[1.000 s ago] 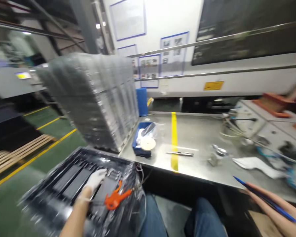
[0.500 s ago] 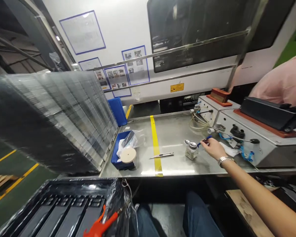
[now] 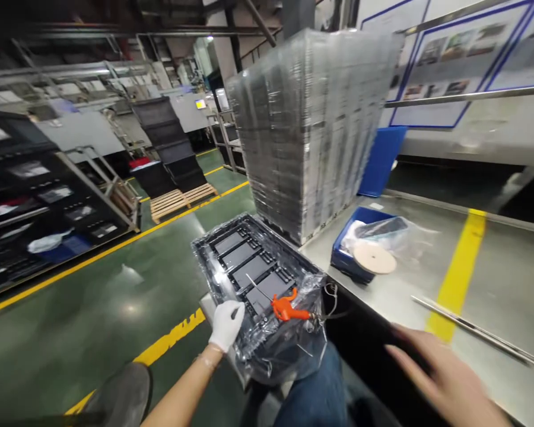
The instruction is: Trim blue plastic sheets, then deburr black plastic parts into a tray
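My left hand (image 3: 226,325) wears a white glove and is at the near left edge of a plastic-lined black tray (image 3: 199,248). Its fingers curl together there; what they hold, if anything, is hidden. Flat dark grey parts (image 3: 252,271) lie in rows inside the tray. An orange air blow gun (image 3: 288,308) with a thin metal nozzle rests over the tray's right side. My bare right hand (image 3: 445,373), slightly blurred, hovers at the bench's front edge with thumb and fingers apart and nothing in it. Beyond it on the bench lies a slim silver pen-like tool (image 3: 476,331).
A blue bin (image 3: 345,261) holds a round beige disc (image 3: 374,257), white cloth and clear plastic. Behind the tray rises a tall plastic-wrapped stack (image 3: 289,136). A blue panel (image 3: 382,160) leans beside it. Wooden pallets (image 3: 178,201) stand across the green floor.
The view has swung left and down toward the tray. My right hand has left the small bottle and blue-handled item on the bench and is empty. My gloved left hand has come into view.
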`<state>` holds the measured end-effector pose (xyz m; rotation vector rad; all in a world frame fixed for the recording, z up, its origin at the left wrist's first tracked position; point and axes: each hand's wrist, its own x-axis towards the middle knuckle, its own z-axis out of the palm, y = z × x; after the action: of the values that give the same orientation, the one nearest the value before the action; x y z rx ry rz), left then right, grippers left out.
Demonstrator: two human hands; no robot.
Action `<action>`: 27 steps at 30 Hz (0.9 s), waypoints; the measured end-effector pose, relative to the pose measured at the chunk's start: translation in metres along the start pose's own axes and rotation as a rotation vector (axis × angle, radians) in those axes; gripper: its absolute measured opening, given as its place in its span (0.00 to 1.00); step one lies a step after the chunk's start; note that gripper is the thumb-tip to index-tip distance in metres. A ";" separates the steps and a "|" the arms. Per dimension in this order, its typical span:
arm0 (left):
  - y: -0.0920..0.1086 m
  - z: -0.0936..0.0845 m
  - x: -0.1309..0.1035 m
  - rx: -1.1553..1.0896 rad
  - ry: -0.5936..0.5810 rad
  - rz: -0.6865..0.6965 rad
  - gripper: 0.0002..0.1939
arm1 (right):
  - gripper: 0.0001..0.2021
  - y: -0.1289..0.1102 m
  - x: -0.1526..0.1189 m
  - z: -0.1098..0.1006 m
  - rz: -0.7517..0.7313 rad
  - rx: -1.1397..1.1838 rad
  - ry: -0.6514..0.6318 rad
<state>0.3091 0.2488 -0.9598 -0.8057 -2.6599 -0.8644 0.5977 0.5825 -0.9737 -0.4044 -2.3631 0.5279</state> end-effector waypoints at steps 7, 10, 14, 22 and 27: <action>0.008 -0.003 -0.012 0.018 0.002 -0.037 0.12 | 0.26 -0.106 0.084 0.159 -0.214 0.296 -0.408; 0.010 -0.002 -0.008 -0.007 0.015 -0.079 0.10 | 0.24 -0.120 0.094 0.153 -0.097 0.352 -0.380; 0.014 -0.001 -0.001 -0.020 -0.011 -0.153 0.13 | 0.19 -0.105 0.070 0.107 0.202 0.223 -0.571; 0.020 -0.006 0.007 0.039 -0.181 -0.167 0.13 | 0.19 -0.073 0.055 0.049 0.426 0.169 -0.539; 0.022 -0.007 0.011 0.113 -0.236 -0.183 0.12 | 0.24 -0.047 0.067 0.071 0.510 0.154 -0.159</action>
<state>0.3126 0.2641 -0.9392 -0.6830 -2.9978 -0.6873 0.4945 0.5513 -0.9639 -0.9327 -2.3410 1.0003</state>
